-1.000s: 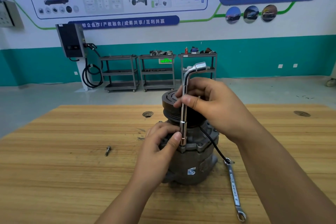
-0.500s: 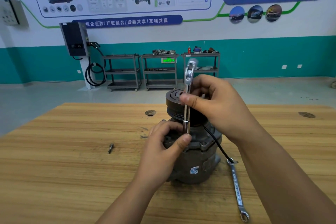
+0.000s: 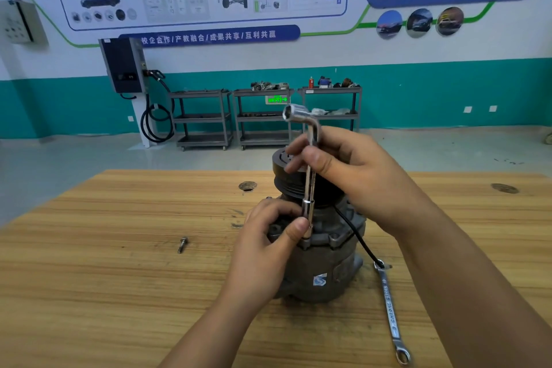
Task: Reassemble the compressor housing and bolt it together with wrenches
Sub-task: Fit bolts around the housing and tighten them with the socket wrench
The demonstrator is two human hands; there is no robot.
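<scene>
A: We've got the compressor housing standing upright in the middle of the wooden table, pulley end up. What's changed on it in the last second?

B: The L-shaped socket wrench. Its bent top pointed right a second ago, swung round through the half-second mark, and now points left and towards us, open hex end showing. The shaft has stayed upright on the same flange bolt at the front of the housing. So we read it as about half a turn put into that bolt.

A: Meaning we're running the bolt down, not finished?

B: That's our judgement. We're still spinning it by the fingers, which suggests light resistance; the final tightening looks yet to come. One loose bolt lies on the table well to the left, so more fastening is probably left. The flat ring spanner lies untouched just right of the housing, beside the black cable.

A: And our hands?

B: The right hand is closed on the upper shaft, thumb in front, fingers wrapped behind, wrist raised over the pulley. The left hand is lower, thumb and fingertips pinching the socket end where it meets the bolt, steadying it against the housing.
</scene>
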